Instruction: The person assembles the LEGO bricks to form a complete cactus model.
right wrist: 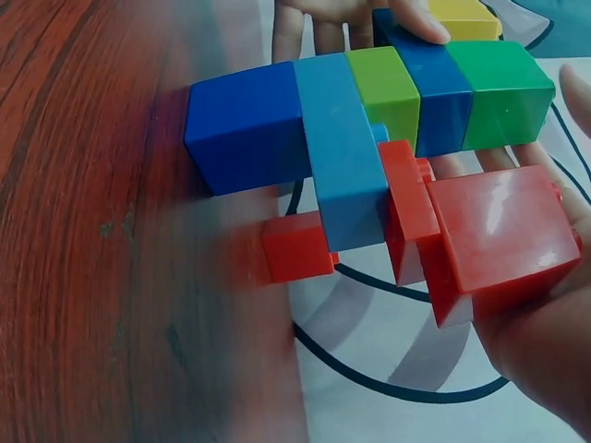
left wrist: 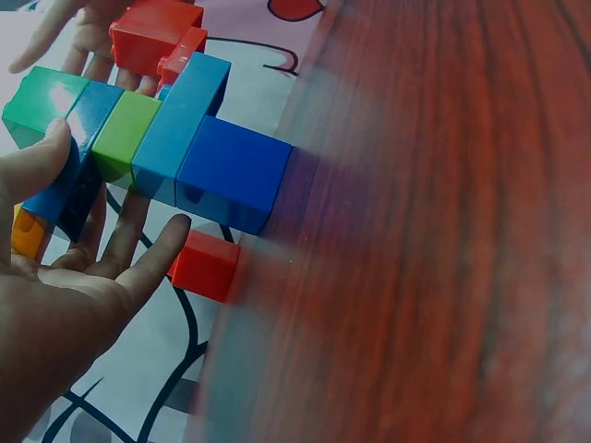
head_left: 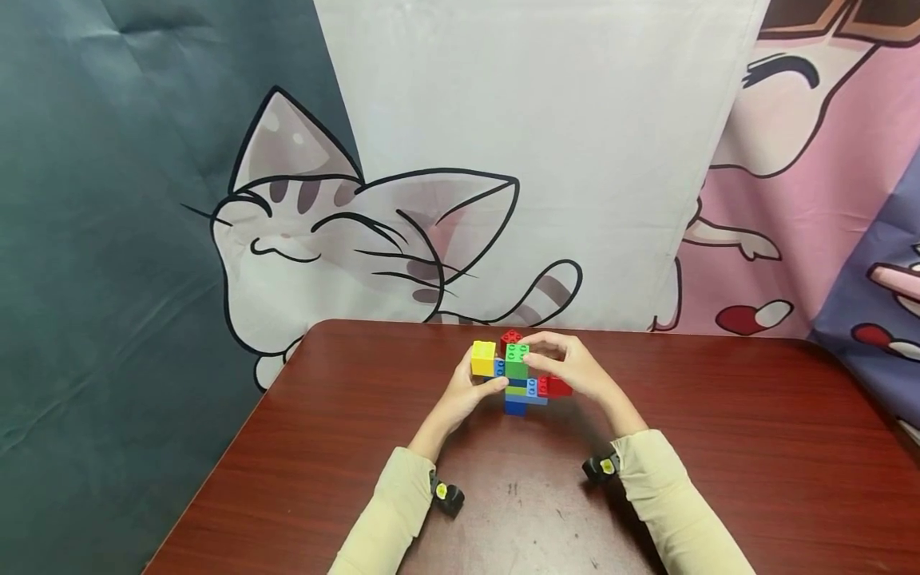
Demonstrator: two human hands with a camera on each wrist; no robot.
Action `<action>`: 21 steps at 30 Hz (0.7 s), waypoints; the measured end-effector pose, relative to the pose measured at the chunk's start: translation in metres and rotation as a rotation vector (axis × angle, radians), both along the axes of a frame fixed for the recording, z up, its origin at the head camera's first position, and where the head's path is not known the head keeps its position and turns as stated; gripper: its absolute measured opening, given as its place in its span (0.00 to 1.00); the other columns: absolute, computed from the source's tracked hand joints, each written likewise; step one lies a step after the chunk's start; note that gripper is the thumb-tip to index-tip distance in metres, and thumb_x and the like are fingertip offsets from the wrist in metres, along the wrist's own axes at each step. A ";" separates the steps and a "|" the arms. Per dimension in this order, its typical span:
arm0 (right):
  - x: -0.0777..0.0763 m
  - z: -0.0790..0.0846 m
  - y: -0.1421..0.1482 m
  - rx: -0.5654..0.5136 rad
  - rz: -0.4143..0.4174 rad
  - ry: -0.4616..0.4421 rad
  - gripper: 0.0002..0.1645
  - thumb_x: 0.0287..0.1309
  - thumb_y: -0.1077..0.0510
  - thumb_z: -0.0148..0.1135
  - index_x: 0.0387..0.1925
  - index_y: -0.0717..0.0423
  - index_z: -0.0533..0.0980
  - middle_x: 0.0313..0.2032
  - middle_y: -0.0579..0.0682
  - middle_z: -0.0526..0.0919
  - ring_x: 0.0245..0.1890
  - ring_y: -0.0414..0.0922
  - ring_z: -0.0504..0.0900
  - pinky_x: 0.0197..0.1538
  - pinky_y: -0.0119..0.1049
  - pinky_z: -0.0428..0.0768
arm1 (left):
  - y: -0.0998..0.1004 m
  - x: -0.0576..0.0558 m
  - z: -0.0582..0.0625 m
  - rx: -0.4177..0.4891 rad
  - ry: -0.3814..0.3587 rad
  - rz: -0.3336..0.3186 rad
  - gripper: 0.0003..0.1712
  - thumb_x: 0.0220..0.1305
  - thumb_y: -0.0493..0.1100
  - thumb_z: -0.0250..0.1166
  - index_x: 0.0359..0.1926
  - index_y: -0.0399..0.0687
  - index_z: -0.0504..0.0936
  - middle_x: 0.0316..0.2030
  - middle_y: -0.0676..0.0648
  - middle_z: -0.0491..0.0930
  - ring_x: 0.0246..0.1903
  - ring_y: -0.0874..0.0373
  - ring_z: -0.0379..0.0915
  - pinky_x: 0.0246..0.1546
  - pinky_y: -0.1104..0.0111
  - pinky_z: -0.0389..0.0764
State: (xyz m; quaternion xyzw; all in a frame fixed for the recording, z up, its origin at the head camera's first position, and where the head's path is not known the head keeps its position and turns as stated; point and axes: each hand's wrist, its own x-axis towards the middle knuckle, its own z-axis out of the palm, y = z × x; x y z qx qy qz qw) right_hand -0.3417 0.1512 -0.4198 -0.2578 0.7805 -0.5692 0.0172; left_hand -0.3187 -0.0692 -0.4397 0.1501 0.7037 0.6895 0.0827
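Note:
A stack of toy building bricks stands between the two hands, with a blue brick [left wrist: 235, 175] at its foot. Above that come a long light blue brick [right wrist: 342, 148], a lime brick [right wrist: 383, 88], a dark blue brick [right wrist: 439, 83] and a green brick [head_left: 517, 361] on top. The left hand [head_left: 463, 391] grips the dark blue brick, thumb in front and fingers behind; a yellow brick [head_left: 484, 358] rises beside it. Around the green brick curls the right hand [head_left: 575, 366], thumb near its top edge. Red bricks [right wrist: 503, 231] project from the stack's right side.
Another red brick [left wrist: 208, 266] shows low behind the stack, close to the table surface. The brown wooden table [head_left: 287, 479] ends just beyond the bricks, where a printed cloth [head_left: 561, 160] hangs. Small cameras sit on both wrists.

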 end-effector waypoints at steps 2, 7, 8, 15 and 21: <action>-0.001 0.000 0.000 -0.033 -0.014 -0.007 0.18 0.64 0.58 0.60 0.52 0.64 0.77 0.43 0.55 0.86 0.36 0.37 0.86 0.43 0.32 0.85 | 0.000 0.004 0.006 -0.009 0.003 0.010 0.34 0.62 0.33 0.64 0.66 0.36 0.60 0.49 0.40 0.74 0.45 0.64 0.70 0.53 0.73 0.74; -0.002 -0.001 0.001 -0.131 -0.056 -0.022 0.21 0.69 0.57 0.55 0.53 0.70 0.74 0.41 0.39 0.86 0.38 0.34 0.86 0.44 0.30 0.85 | 0.001 0.006 0.010 -0.022 0.013 0.029 0.33 0.62 0.33 0.65 0.65 0.37 0.62 0.50 0.37 0.73 0.46 0.62 0.70 0.54 0.72 0.73; -0.003 -0.002 0.001 -0.155 -0.063 -0.030 0.21 0.70 0.56 0.54 0.53 0.71 0.74 0.40 0.36 0.86 0.37 0.33 0.87 0.44 0.30 0.85 | 0.002 0.006 0.010 -0.024 0.015 0.030 0.33 0.62 0.33 0.65 0.65 0.37 0.61 0.51 0.36 0.73 0.46 0.62 0.69 0.54 0.72 0.73; -0.007 -0.016 0.004 -0.327 -0.108 -0.182 0.21 0.72 0.53 0.49 0.48 0.69 0.77 0.34 0.34 0.88 0.35 0.35 0.88 0.44 0.30 0.85 | 0.002 0.006 0.007 -0.058 0.015 0.057 0.34 0.62 0.35 0.66 0.66 0.37 0.62 0.53 0.35 0.72 0.49 0.59 0.69 0.61 0.62 0.74; -0.013 -0.027 0.008 -0.385 -0.198 -0.311 0.27 0.73 0.48 0.48 0.54 0.69 0.74 0.34 0.34 0.88 0.35 0.37 0.88 0.44 0.28 0.84 | 0.004 -0.007 -0.014 -0.053 0.024 0.065 0.35 0.61 0.36 0.67 0.66 0.40 0.62 0.53 0.36 0.72 0.48 0.60 0.70 0.60 0.64 0.75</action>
